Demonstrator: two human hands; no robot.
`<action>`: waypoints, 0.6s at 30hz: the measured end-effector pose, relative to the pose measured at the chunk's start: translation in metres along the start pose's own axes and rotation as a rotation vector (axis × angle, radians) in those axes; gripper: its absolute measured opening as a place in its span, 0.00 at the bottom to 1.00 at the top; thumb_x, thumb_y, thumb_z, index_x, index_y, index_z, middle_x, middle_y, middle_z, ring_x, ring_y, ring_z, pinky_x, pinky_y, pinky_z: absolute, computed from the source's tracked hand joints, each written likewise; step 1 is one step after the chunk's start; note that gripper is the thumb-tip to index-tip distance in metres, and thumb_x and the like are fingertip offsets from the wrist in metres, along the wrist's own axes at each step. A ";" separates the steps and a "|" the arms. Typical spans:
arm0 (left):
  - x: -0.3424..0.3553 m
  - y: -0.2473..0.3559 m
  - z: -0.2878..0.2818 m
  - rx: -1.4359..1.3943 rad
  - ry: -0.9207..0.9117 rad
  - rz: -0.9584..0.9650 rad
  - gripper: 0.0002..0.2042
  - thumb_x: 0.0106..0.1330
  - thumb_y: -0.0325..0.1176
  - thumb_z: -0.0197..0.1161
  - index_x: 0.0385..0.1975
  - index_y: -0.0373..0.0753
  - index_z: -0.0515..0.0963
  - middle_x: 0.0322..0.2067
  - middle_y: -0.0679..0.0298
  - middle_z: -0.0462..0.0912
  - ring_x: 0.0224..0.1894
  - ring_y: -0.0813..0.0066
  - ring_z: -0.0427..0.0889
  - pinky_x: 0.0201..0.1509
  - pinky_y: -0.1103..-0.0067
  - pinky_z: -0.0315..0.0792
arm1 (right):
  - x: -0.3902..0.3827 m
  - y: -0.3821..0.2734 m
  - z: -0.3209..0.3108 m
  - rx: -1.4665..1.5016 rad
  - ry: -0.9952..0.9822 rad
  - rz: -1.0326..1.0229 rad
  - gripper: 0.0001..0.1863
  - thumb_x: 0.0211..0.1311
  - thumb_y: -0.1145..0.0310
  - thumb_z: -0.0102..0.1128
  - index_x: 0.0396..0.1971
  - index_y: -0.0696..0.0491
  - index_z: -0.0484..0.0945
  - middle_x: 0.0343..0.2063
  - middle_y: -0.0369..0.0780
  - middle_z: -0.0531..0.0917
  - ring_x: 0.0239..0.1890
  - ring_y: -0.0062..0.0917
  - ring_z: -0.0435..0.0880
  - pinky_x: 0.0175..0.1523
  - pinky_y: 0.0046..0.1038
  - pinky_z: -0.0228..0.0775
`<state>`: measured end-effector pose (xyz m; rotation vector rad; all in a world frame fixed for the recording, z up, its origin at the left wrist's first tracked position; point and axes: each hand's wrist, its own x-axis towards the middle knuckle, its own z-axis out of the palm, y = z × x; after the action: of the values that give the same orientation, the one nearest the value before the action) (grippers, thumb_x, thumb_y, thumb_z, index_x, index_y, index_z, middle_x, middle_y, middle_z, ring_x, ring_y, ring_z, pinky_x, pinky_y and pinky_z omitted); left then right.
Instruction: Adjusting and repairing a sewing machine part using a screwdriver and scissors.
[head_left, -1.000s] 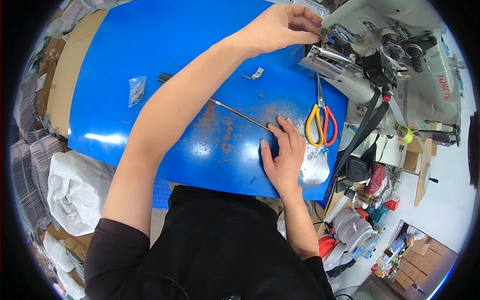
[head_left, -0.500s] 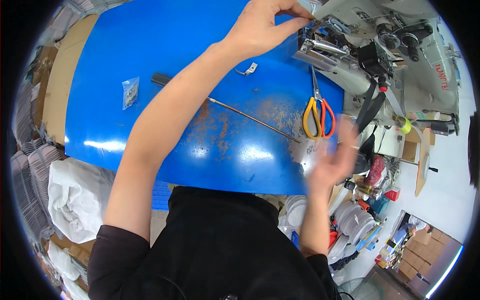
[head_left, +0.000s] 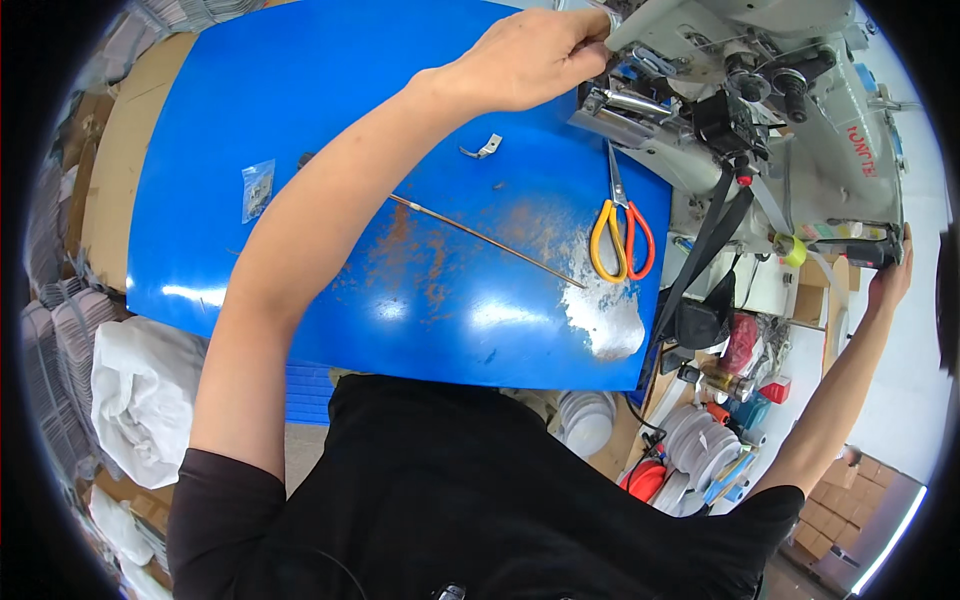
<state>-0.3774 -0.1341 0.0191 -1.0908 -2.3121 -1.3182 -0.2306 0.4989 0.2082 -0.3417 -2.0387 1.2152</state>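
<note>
A pale sewing machine (head_left: 835, 150) stands at the right, lying along the table's edge. My left hand (head_left: 535, 60) reaches over the table to its needle end, fingers curled and pressed together. What those fingertips pinch is hidden. At the machine's far right end, my right hand (head_left: 889, 278) closes round the black handwheel (head_left: 872, 250), part of its fingers out of sight behind it. Scissors (head_left: 622, 235) with one yellow and one red handle lie below the needle end. A thin metal rod (head_left: 490, 240) lies under my left forearm, and a small bent metal part (head_left: 484, 147) rests beyond it.
The blue tabletop (head_left: 380, 340) has worn, rusty patches. A small clear bag of parts (head_left: 258, 190) lies at its left. Black straps (head_left: 715, 225) and a yellow tape roll (head_left: 790, 250) hang by the machine. White reels (head_left: 700, 445) stand below, right; a white sack (head_left: 145, 400) left.
My right hand has swung from beside the scissors out to the handwheel at the right. My left hand stays at the needle end, its fingers now more curled. The view has shifted slightly.
</note>
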 end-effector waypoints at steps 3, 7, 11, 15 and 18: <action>0.000 -0.006 0.007 -0.074 0.102 0.121 0.11 0.71 0.37 0.52 0.37 0.33 0.73 0.26 0.50 0.79 0.31 0.50 0.83 0.34 0.63 0.74 | 0.030 -0.007 0.000 -0.040 -0.149 0.139 0.27 0.79 0.57 0.50 0.70 0.58 0.69 0.65 0.43 0.76 0.67 0.29 0.75 0.71 0.31 0.65; 0.006 -0.017 0.015 -0.182 -0.122 -0.178 0.12 0.73 0.38 0.58 0.41 0.35 0.82 0.30 0.60 0.85 0.33 0.74 0.86 0.42 0.74 0.78 | 0.096 -0.024 -0.018 -0.304 -0.326 0.392 0.25 0.77 0.55 0.51 0.64 0.57 0.76 0.57 0.41 0.83 0.57 0.26 0.82 0.63 0.28 0.72; 0.008 0.006 0.010 -0.314 -0.097 -0.221 0.14 0.73 0.40 0.55 0.34 0.35 0.79 0.22 0.63 0.78 0.26 0.79 0.81 0.33 0.75 0.74 | 0.122 -0.019 -0.024 -0.480 -0.392 0.609 0.22 0.72 0.53 0.54 0.50 0.56 0.83 0.43 0.40 0.88 0.43 0.25 0.86 0.51 0.29 0.78; 0.003 0.014 0.001 -0.381 -0.110 -0.407 0.15 0.75 0.42 0.54 0.35 0.37 0.81 0.21 0.65 0.78 0.25 0.82 0.78 0.29 0.78 0.68 | 0.104 -0.010 -0.013 -0.318 -0.282 0.398 0.23 0.73 0.54 0.55 0.54 0.57 0.82 0.44 0.39 0.88 0.42 0.26 0.87 0.50 0.29 0.78; 0.001 0.015 0.002 -0.397 -0.107 -0.441 0.16 0.75 0.43 0.53 0.36 0.37 0.81 0.21 0.66 0.78 0.25 0.82 0.78 0.28 0.79 0.67 | 0.067 0.003 -0.022 -0.110 -0.123 0.374 0.24 0.75 0.51 0.56 0.55 0.57 0.81 0.46 0.39 0.87 0.47 0.25 0.86 0.52 0.28 0.77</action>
<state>-0.3672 -0.1277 0.0283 -0.7849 -2.5337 -1.9925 -0.2625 0.5523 0.2428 -0.7445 -2.2182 1.3735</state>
